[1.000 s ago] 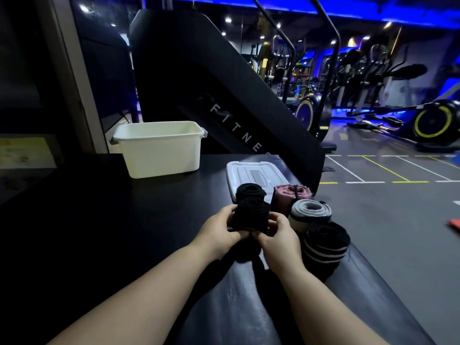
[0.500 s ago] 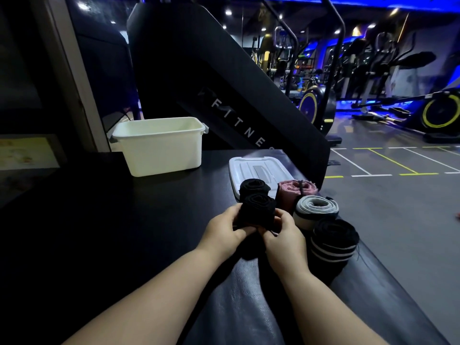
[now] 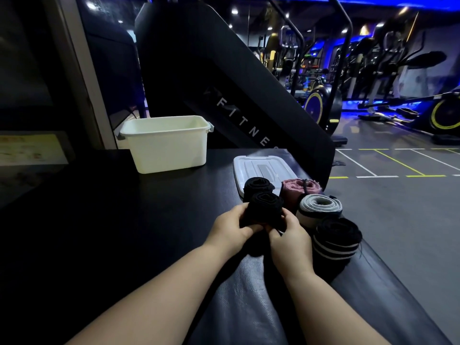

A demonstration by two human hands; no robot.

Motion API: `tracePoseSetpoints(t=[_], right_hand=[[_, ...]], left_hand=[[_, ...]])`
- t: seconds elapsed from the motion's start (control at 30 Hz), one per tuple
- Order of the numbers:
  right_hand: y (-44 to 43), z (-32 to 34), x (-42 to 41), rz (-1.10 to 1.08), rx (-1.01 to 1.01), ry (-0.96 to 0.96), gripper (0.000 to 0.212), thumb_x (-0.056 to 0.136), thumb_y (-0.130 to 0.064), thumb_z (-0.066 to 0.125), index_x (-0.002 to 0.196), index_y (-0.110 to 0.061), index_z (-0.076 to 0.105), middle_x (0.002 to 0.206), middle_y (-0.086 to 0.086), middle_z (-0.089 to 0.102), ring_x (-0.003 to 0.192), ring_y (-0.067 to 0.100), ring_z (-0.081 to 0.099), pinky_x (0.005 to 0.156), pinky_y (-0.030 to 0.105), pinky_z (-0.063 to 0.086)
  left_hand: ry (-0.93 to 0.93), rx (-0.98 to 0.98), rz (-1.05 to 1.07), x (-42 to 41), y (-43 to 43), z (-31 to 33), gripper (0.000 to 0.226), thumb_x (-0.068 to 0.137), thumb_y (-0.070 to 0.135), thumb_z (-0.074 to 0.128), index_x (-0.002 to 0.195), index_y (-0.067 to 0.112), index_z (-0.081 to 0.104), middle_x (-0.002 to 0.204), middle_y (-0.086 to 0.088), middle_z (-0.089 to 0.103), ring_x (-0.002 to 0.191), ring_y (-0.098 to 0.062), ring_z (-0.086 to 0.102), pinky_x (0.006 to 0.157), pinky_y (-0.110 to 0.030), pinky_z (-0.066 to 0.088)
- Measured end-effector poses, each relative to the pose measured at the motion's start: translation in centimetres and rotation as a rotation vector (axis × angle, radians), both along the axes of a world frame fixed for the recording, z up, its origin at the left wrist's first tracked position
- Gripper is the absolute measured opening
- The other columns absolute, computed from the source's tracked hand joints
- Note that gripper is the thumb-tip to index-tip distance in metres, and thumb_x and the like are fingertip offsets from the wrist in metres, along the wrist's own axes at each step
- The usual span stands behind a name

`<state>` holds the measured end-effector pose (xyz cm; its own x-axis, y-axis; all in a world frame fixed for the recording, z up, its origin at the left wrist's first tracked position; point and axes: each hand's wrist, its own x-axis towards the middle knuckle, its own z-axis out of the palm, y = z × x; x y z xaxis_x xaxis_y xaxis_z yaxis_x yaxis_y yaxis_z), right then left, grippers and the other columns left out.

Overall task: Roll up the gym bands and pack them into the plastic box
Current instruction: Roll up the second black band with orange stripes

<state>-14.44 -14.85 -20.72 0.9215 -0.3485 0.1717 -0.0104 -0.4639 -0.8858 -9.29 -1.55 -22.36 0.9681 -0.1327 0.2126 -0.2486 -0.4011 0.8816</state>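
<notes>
A rolled black band (image 3: 265, 207) stands on end on the black padded bench, gripped from both sides by my left hand (image 3: 231, 227) and my right hand (image 3: 288, 237). Just behind it stands a second black roll (image 3: 257, 186). To the right are a pink roll (image 3: 300, 189), a grey roll (image 3: 319, 207) and a black roll with white stripes (image 3: 336, 241). The white plastic box (image 3: 166, 148) sits open and looks empty at the far left of the bench. Its clear lid (image 3: 263, 169) lies flat behind the rolls.
The bench (image 3: 154, 225) ends close to the right of the striped roll, with grey gym floor (image 3: 398, 207) below. A large black stair machine (image 3: 224, 83) rises behind the box and lid. Exercise bikes stand in the far background.
The view has shifted slightly. My hands stay on the black roll, with the fingers adjusting a little around its base. The other rolls, box and lid have not moved.
</notes>
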Motion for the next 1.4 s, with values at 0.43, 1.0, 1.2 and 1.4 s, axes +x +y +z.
tracePoseSetpoints(t=[0.43,1.0,1.2,1.4], right_hand=[[-0.1,0.8,-1.8,-0.001,-0.067,0.095,0.035,0.092,-0.020,0.062,0.124,-0.008,0.059,0.116,0.009,0.067,0.107,0.023,0.061,0.078,0.020,0.036],[11.5,0.8,1.5,0.168,0.048,0.057,0.019,0.093,-0.035,0.059,0.080,-0.026,0.048,0.081,-0.005,0.061,0.084,0.024,0.066,0.082,0.040,0.054],[15.1,0.9,6.2,0.219,0.101,0.043,0.019,0.092,-0.040,0.060,0.083,-0.027,0.049,0.086,-0.005,0.061,0.086,0.024,0.067,0.084,0.042,0.054],[18.3,1.3,11.9,0.242,0.126,0.041,0.022,0.092,-0.043,0.059,0.097,-0.022,0.053,0.095,-0.001,0.064,0.086,0.022,0.066,0.074,0.032,0.053]], left_hand=[[0.080,0.098,0.051,-1.0,0.6,1.0,0.043,0.084,0.032,0.074,0.123,0.020,0.063,0.116,0.003,0.069,0.109,-0.011,0.063,0.099,-0.030,0.046],[0.124,-0.001,0.288,-1.2,12.2,2.4,0.035,0.091,0.038,0.064,0.119,0.016,0.064,0.111,-0.001,0.068,0.103,-0.019,0.064,0.093,-0.037,0.052],[0.094,-0.015,0.379,1.0,16.0,2.9,0.034,0.092,0.039,0.062,0.118,0.016,0.065,0.109,-0.001,0.068,0.103,-0.019,0.063,0.093,-0.039,0.052],[0.073,-0.023,0.489,4.3,19.1,3.3,0.031,0.094,0.040,0.060,0.114,0.017,0.064,0.100,0.006,0.064,0.097,-0.014,0.061,0.084,-0.026,0.047]])
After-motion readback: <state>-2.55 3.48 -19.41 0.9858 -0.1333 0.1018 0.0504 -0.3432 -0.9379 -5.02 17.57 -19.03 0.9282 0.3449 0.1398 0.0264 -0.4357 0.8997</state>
